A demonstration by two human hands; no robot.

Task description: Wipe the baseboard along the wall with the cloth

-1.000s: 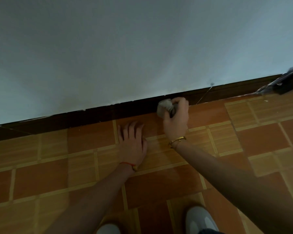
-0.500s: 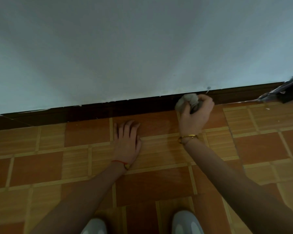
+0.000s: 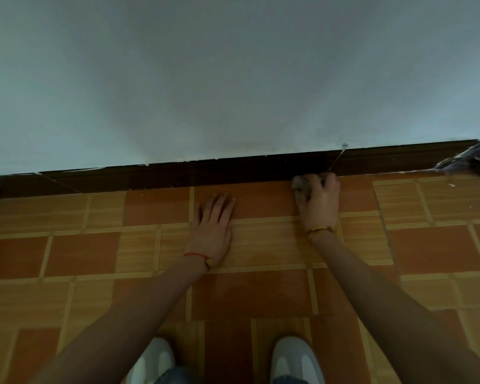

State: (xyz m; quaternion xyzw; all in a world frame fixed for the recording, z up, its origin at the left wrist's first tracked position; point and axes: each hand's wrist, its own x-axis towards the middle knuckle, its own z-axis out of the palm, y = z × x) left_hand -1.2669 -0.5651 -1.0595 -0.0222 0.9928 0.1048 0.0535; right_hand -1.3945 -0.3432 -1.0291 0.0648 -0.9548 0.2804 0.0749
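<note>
Along wall, baseboard (image 3: 233, 173) runs left-right; right hand (image 3: 320, 202) presses cloth (image 3: 299, 184), seemingly bunched.

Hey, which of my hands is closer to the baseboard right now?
Right. Your right hand grips the cloth right at the foot of the baseboard. Your left hand lies flat on the floor tiles, short of it.

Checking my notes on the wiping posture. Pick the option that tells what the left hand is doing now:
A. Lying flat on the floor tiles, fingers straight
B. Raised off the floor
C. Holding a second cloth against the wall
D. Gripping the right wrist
A: the left hand lies palm down on the floor tiles with straight fingers, while the right hand holds the cloth at the baseboard.
</note>
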